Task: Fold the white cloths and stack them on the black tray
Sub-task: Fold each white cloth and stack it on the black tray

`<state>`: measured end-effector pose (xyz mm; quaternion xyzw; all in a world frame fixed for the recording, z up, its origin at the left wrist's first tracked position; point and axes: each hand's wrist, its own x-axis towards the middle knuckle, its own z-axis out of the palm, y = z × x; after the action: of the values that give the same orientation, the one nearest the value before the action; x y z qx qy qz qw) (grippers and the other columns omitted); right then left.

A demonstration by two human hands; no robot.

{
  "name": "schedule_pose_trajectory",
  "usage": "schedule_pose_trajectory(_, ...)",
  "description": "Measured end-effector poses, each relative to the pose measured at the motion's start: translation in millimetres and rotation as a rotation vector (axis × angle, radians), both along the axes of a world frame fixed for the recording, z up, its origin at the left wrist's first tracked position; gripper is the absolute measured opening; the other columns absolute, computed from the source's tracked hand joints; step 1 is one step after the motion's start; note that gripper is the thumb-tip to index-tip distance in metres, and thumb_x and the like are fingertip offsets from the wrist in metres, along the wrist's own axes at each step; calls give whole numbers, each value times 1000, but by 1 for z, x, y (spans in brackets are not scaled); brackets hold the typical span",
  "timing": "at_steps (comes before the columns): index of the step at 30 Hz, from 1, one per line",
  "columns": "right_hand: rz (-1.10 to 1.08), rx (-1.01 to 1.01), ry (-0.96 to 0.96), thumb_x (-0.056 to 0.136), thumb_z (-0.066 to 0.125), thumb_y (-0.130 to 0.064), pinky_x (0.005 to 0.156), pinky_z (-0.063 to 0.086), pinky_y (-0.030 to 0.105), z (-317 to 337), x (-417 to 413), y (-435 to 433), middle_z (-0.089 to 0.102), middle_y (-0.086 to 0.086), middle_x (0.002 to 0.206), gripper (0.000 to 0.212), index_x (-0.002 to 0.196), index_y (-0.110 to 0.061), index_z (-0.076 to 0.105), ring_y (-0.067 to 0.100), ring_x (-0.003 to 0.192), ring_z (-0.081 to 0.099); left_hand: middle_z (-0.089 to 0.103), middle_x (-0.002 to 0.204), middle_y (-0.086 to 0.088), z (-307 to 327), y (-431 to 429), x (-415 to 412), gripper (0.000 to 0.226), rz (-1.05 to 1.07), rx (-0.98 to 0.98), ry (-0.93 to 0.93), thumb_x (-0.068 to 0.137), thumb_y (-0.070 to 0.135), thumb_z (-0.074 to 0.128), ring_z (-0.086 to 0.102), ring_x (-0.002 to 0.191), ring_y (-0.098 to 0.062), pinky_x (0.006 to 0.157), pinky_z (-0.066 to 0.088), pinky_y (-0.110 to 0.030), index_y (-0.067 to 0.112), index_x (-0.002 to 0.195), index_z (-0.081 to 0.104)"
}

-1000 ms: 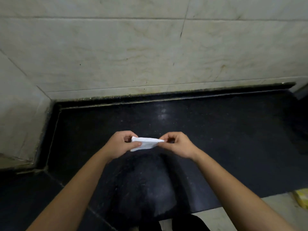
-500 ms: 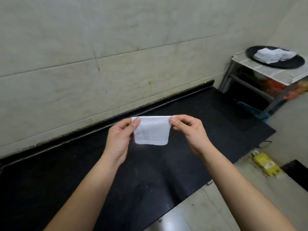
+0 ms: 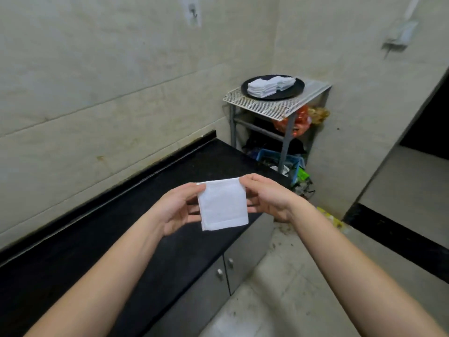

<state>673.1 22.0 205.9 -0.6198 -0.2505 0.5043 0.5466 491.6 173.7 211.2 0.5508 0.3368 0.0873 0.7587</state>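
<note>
A small folded white cloth (image 3: 223, 204) hangs in the air above the edge of the black counter (image 3: 102, 229). My left hand (image 3: 178, 208) pinches its upper left corner and my right hand (image 3: 266, 199) pinches its upper right corner. Farther off, in the room's corner, a round black tray (image 3: 295, 90) lies on a white wire rack (image 3: 272, 105). On the tray sits a stack of folded white cloths (image 3: 268, 85).
The rack's lower shelves hold orange bags (image 3: 297, 122) and a blue basket (image 3: 279, 158) sits below. Grey cabinet doors (image 3: 218, 271) are under the counter. Tiled floor (image 3: 286, 283) lies to the right, with a dark doorway (image 3: 430, 127) beyond.
The view has swung right, so the tray and rack are now near the middle. The cloth went from a flat folded bundle to hanging open between both hands.
</note>
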Motion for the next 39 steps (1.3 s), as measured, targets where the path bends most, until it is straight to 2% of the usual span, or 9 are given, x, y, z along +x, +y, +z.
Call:
schedule_pose_trajectory(6, -127, -14, 22, 103, 52, -35, 75, 58, 36, -4, 86, -68, 71, -1, 90, 14, 105, -22, 58, 18, 79, 70, 72, 112, -9, -3, -51, 105, 21, -86, 16, 31, 94, 26, 61, 70, 99, -29, 75, 58, -39, 19, 111, 69)
schedule_pose_trajectory(10, -221, -4, 46, 104, 50, -33, 79, 60, 35, -11, 134, -86, 73, -1, 95, 14, 107, -22, 58, 18, 84, 71, 74, 105, -9, -6, -63, 164, 18, -103, 30, 23, 94, 25, 62, 72, 93, -28, 70, 58, -37, 19, 109, 69)
schedule_pose_trajectory(14, -287, 3, 10, 105, 49, -31, 61, 57, 26, -13, 185, -89, 72, -8, 77, 15, 108, -20, 59, 9, 65, 68, 73, 111, -13, -7, -63, 223, 27, -110, 66, -1, 94, 24, 62, 72, 96, -30, 71, 58, -38, 14, 118, 67)
schedule_pose_trajectory(16, -315, 5, -18, 105, 50, -31, 58, 55, 25, -15, 220, -84, 71, -6, 80, 14, 106, -21, 61, 9, 65, 68, 74, 108, -12, -9, -59, 261, 25, -108, 82, -27, 94, 23, 62, 73, 93, -29, 70, 58, -38, 14, 117, 67)
schedule_pose_trajectory(22, -330, -28, -98, 102, 55, -34, 72, 56, 32, -7, 346, -38, 69, 2, 95, 20, 113, -19, 63, 17, 81, 63, 75, 102, -9, -11, -19, 384, 19, -79, 71, -91, 96, 22, 61, 74, 88, -27, 73, 59, -40, 14, 111, 68)
schedule_pose_trajectory(28, -304, -33, -198, 102, 53, -37, 80, 50, 38, 26, 451, 25, 61, 8, 93, 22, 106, -18, 61, 24, 83, 55, 74, 89, -7, 17, 34, 485, 9, -29, 81, -95, 96, 23, 62, 72, 70, -22, 55, 56, -32, 16, 96, 67)
schedule_pose_trajectory(32, -334, 6, -239, 104, 50, -35, 61, 51, 24, 31, 494, 54, 57, 5, 82, 22, 106, -16, 60, 10, 64, 52, 67, 82, -7, 29, 58, 533, 16, 15, 143, -67, 96, 25, 63, 62, 59, -18, 53, 54, -30, 11, 100, 68)
schedule_pose_trajectory(37, -346, -49, -391, 98, 55, -50, 66, 54, 41, 31, 565, 95, 67, 7, 91, 27, 105, -24, 62, 17, 72, 59, 65, 78, -8, 35, 87, 591, 19, 79, 187, -40, 96, 26, 63, 59, 56, -17, 60, 59, -38, 9, 105, 67)
schedule_pose_trajectory(39, -337, -55, -444, 98, 55, -49, 61, 53, 35, 33, 588, 114, 69, 3, 93, 26, 103, -26, 64, 15, 75, 61, 68, 86, -10, 36, 101, 611, 19, 104, 186, -31, 96, 25, 63, 63, 65, -21, 63, 62, -41, 11, 107, 68)
